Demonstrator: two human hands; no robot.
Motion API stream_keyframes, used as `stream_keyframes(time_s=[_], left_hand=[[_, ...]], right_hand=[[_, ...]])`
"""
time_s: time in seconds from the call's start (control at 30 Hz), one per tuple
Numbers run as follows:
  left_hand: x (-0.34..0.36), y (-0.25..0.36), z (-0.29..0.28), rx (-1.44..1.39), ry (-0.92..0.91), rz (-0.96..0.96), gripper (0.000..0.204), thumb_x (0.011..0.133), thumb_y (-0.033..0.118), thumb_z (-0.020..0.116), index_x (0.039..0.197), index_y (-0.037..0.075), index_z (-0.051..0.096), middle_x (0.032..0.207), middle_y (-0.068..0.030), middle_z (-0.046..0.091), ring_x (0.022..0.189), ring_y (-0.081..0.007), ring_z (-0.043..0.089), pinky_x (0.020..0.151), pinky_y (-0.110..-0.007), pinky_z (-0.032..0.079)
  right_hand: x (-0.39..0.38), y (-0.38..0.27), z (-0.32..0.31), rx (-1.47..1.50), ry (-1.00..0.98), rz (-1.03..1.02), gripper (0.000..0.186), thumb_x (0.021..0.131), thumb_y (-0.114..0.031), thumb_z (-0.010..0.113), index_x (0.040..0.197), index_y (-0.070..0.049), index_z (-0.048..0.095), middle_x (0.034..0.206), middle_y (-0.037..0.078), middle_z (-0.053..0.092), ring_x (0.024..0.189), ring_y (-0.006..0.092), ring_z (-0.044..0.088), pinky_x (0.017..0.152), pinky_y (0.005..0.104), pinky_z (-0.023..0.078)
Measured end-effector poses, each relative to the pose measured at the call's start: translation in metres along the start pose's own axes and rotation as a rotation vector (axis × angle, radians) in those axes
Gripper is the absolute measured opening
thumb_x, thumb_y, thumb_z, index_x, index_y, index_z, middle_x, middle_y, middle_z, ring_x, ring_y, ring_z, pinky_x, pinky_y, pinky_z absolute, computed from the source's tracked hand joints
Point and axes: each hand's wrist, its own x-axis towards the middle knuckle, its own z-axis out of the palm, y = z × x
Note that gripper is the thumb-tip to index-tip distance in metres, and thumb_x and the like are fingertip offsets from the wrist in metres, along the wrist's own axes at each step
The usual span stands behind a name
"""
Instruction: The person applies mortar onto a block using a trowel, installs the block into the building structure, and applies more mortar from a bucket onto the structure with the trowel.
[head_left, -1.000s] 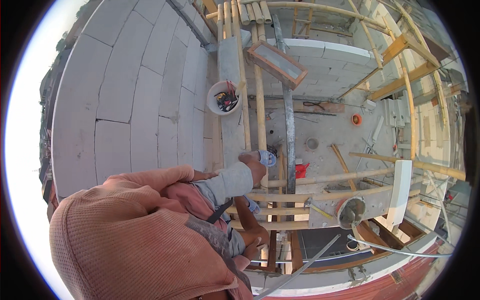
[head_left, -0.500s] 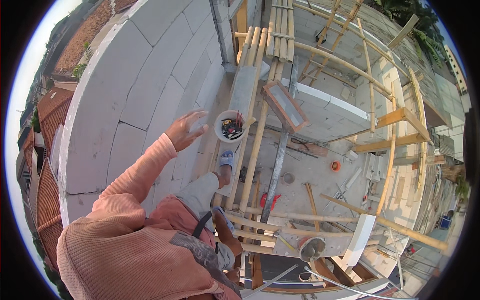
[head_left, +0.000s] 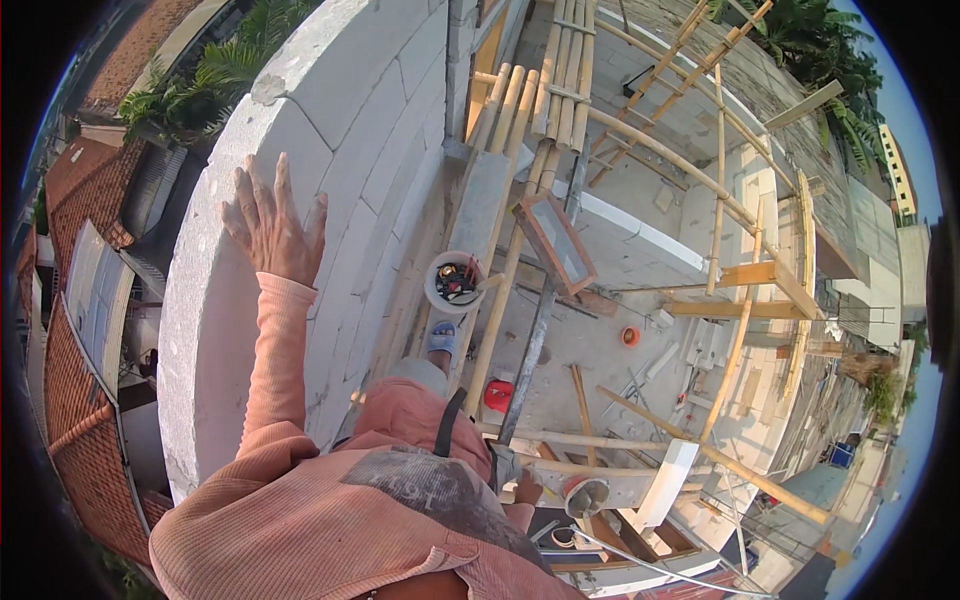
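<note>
My left hand [head_left: 275, 225] is open, its fingers spread against the upper part of a wall of white lightweight blocks [head_left: 345, 140], close to its top edge. Whether the palm presses flat cannot be made out. Lower down, my right hand [head_left: 527, 488] shows small beyond my pink sleeve, beside a bucket with a greyish inside [head_left: 585, 496]; its fingers are too small to read. A white bucket of hand tools [head_left: 456, 282] stands by the wall, just ahead of my foot in a blue sandal [head_left: 442, 338].
Bamboo poles [head_left: 510, 290] and a grey plank [head_left: 482, 200] form the scaffold under me. A wood-framed trough [head_left: 556, 242] rests across a grey beam [head_left: 527, 365]. Far below lie a floor with a red object [head_left: 498, 394] and an orange bucket [head_left: 630, 337]. Tiled roofs [head_left: 85, 400] lie beyond the wall.
My left hand has moved up and leftward from beside the tool bucket to the wall's upper part, its fingers spreading. My right hand has come into view. The view has shifted toward the wall.
</note>
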Motion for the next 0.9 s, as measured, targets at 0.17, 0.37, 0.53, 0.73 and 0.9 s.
stream_keyframes(time_s=[0.17, 0.37, 0.53, 0.73, 0.9], left_hand=[[0.005, -0.001, -0.009, -0.099, -0.063, 0.005, 0.068, 0.093, 0.045, 0.065, 0.152, 0.021, 0.043, 0.165, -0.0138, 0.025, 0.155, -0.0288, 0.015, 0.124, -0.053, 0.005], [0.006, -0.006, -0.019, -0.166, -0.099, 0.036, 0.06, 0.091, 0.04, 0.069, 0.144, 0.018, 0.052, 0.166, -0.0142, 0.024, 0.156, -0.0285, 0.013, 0.124, -0.05, 0.001], [0.007, -0.002, -0.02, -0.175, -0.105, 0.031, 0.056, 0.092, 0.039, 0.068, 0.143, 0.019, 0.054, 0.166, -0.0144, 0.024, 0.156, -0.0301, 0.012, 0.124, -0.051, -0.001], [0.008, 0.005, -0.02, -0.148, -0.118, -0.017, 0.054, 0.092, 0.038, 0.068, 0.142, 0.021, 0.056, 0.166, -0.0141, 0.024, 0.156, -0.0301, 0.013, 0.124, -0.052, 0.001], [0.015, 0.011, -0.019, -0.076, -0.113, -0.042, 0.054, 0.092, 0.034, 0.068, 0.144, 0.022, 0.054, 0.164, -0.0134, 0.03, 0.154, -0.0304, 0.021, 0.123, -0.052, 0.011]], right_hand=[[0.054, -0.075, -0.016, -0.074, -0.201, 0.081, 0.06, 0.097, -0.056, 0.044, 0.123, -0.008, 0.069, 0.124, 0.036, 0.062, 0.121, 0.0456, 0.058, 0.1, 0.0483, 0.045], [0.096, -0.176, -0.027, -0.105, -0.255, -0.136, 0.052, 0.099, -0.051, 0.048, 0.126, -0.01, 0.067, 0.12, 0.03, 0.066, 0.114, 0.0375, 0.064, 0.096, 0.0425, 0.048], [0.137, -0.225, -0.045, 0.036, -0.261, -0.247, 0.045, 0.1, -0.046, 0.051, 0.127, -0.013, 0.067, 0.116, 0.026, 0.07, 0.108, 0.0327, 0.068, 0.093, 0.0391, 0.051], [0.158, -0.336, -0.072, 0.282, -0.225, -0.273, 0.069, 0.093, -0.057, 0.053, 0.132, -0.001, 0.064, 0.128, 0.028, 0.065, 0.123, 0.0322, 0.061, 0.104, 0.0378, 0.042], [0.216, -0.379, -0.067, 0.259, -0.245, -0.216, 0.066, 0.094, -0.052, 0.058, 0.132, 0.002, 0.064, 0.134, 0.022, 0.063, 0.122, 0.0279, 0.059, 0.105, 0.0349, 0.041]])
